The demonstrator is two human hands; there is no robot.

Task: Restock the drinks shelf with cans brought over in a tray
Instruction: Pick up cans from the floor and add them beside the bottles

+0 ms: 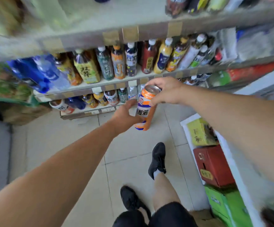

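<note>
Orange, white and blue can (145,110) is sitting in both hands, off the shelf, hanging in mid-air in front of the two lowest tiers and slightly tilted. Right hand (164,92) is curling over the top end, with fingers and thumb gripping just under the silver lid (153,88). Left hand (125,115) is wrapping the lower half from the left, closed tight on the body near the base. Can label is showing black Chinese characters on a white band, too blurred and partly covered to read reliably. Behind the hands, drinks shelf (116,83) is carrying a row of upright bottles (119,63) with mixed labels. One yellow-label bottle (87,69) is showing large black characters that look like "双萃". Lower bottles (111,97) are standing on the tier below, just behind the can. Small price tags (132,83) are running along the shelf edges, text unreadable. On the right, a yellow-green box (200,131), red box (213,164) and green box (223,205) are sitting in a line, markings illegible. Black shoes (158,159) are standing on the pale tiled floor (129,154).
</note>
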